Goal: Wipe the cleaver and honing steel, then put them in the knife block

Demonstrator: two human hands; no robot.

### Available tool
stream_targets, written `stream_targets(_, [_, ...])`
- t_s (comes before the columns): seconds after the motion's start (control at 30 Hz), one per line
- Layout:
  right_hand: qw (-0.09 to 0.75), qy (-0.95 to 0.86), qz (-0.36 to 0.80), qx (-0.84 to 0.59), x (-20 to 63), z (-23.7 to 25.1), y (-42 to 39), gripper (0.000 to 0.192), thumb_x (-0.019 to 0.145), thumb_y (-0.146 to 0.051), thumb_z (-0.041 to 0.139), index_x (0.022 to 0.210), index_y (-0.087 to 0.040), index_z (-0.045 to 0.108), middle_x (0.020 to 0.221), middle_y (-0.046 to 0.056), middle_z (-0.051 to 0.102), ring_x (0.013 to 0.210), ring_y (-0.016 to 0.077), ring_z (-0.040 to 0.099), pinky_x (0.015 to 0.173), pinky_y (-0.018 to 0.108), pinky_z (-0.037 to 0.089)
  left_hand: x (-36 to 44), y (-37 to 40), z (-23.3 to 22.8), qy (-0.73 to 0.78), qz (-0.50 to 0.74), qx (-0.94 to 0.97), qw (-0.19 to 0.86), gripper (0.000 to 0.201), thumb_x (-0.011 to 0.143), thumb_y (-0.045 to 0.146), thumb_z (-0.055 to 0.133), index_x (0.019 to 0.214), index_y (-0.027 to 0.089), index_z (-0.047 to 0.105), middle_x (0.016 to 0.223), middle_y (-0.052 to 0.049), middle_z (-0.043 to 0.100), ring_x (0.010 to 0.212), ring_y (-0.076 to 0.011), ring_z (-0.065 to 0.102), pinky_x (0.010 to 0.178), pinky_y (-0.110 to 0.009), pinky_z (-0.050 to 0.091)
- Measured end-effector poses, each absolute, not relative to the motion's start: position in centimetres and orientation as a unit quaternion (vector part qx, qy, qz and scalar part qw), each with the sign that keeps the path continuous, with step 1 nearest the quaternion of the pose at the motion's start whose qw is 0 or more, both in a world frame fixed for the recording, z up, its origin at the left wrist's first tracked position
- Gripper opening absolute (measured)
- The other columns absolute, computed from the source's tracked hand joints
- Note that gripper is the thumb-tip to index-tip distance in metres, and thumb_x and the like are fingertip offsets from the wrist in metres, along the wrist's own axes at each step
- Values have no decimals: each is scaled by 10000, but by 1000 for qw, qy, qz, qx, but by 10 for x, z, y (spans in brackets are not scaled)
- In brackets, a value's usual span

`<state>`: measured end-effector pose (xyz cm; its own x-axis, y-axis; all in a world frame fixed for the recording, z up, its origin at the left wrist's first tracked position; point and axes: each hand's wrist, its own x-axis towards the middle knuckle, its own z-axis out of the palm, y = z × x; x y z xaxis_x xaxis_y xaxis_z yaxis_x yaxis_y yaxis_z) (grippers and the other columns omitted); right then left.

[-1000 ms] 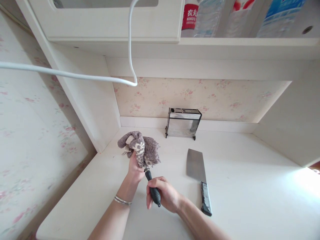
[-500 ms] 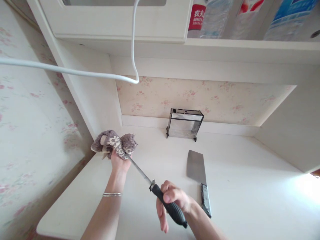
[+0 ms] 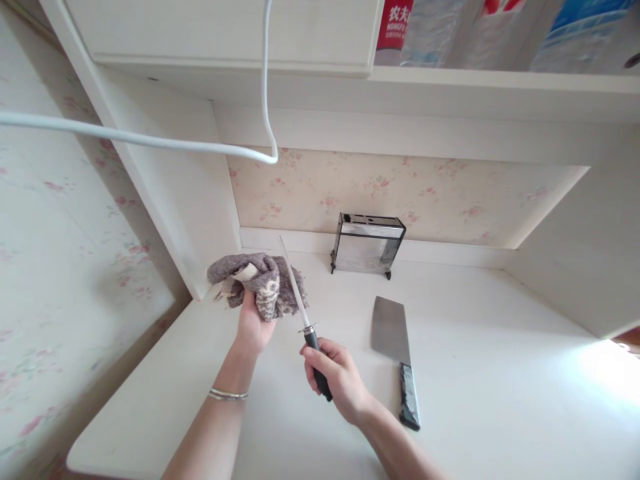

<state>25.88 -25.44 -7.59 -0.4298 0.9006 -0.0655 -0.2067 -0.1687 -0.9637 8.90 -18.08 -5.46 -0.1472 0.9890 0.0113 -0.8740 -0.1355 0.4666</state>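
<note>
My left hand [image 3: 254,328] is closed on a bunched grey-brown cloth [image 3: 265,283] with a cream pattern; most of its fingers are hidden under the folds. In my right hand [image 3: 334,373] is a sharpening steel [image 3: 295,283], gripped by its black handle. The thin rod slants up and to the left, past the right part of the cloth, its tip showing above the cloth. Whether rod and cloth touch, I cannot tell. Right of my right hand, a cleaver [image 3: 393,330] lies flat on the white table, its dark handle toward me.
At the back of the white tabletop [image 3: 465,387] stands an upright knife block [image 3: 369,247] with clear sides. A white cable [image 3: 200,144] hangs across the upper left. Overhead, a shelf [image 3: 500,77] holds several bottles. A side panel [image 3: 570,267] rises on the right.
The rod has come out of the cloth's folds and now points more upward. My right hand has moved up and tightened round the handle. My left hand and the cloth have shifted right.
</note>
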Motion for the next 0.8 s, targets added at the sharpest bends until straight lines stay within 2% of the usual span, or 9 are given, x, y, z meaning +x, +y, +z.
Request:
stream_targets(0.1, [410, -527, 629, -398, 256, -83, -252, 351, 824, -488, 584, 702, -166, 511, 535, -32, 488, 458, 73, 372, 442, 211, 265, 98, -189, -57, 220, 705, 176, 651, 282, 872, 371, 548, 1024, 169, 673, 968, -54, 727, 986, -212, 643, 894, -339, 482])
stream_targets(0.23, [453, -553, 522, -465, 254, -90, -249, 339, 793, -495, 619, 739, -180, 506, 605, -42, 414, 560, 94, 332, 502, 229, 248, 105, -197, -64, 269, 637, 221, 688, 187, 760, 252, 665, 900, 131, 693, 902, -81, 727, 913, -231, 654, 848, -346, 491])
stream_targets(0.43, [445, -605, 422, -508, 254, -90, -255, 286, 864, -488, 525, 820, -206, 516, 678, -17, 480, 631, 132, 399, 579, 253, 308, 121, -199, -75, 269, 637, 248, 679, 324, 652, 227, 770, 943, 119, 674, 935, -97, 717, 984, -256, 633, 908, -391, 464])
stream_targets(0.53, [452, -590, 449, -497, 251, -93, -257, 293, 886, -500, 484, 846, -210, 507, 739, 0, 533, 676, 139, 462, 619, 255, 363, 125, -199, -78, 283, 628, 259, 677, 308, 650, 191, 764, 933, 114, 669, 934, -101, 716, 956, -260, 647, 865, -384, 486])
stream_targets(0.63, [430, -549, 549, -460, 245, -96, -258, 351, 872, -559, 469, 855, -208, 461, 637, -27, 514, 534, 113, 480, 506, 234, 380, 125, -199, -79, 308, 626, 266, 666, 267, 645, 191, 752, 883, 100, 669, 886, -102, 720, 879, -254, 666, 770, -349, 517])
stream_targets(0.73, [368, -524, 650, -410, 241, -92, -259, 399, 865, -604, 435, 832, -207, 416, 480, -87, 440, 327, 76, 378, 359, 205, 281, 125, -200, -78, 319, 627, 258, 662, 235, 656, 205, 739, 849, 94, 666, 817, -93, 716, 784, -237, 675, 671, -313, 522])
stream_targets(0.8, [342, -519, 684, -383, 241, -85, -260, 418, 867, -616, 418, 825, -200, 419, 439, -98, 426, 279, 65, 330, 327, 201, 231, 126, -200, -78, 316, 628, 250, 666, 207, 679, 213, 726, 844, 103, 665, 767, -74, 710, 719, -214, 672, 624, -291, 514])
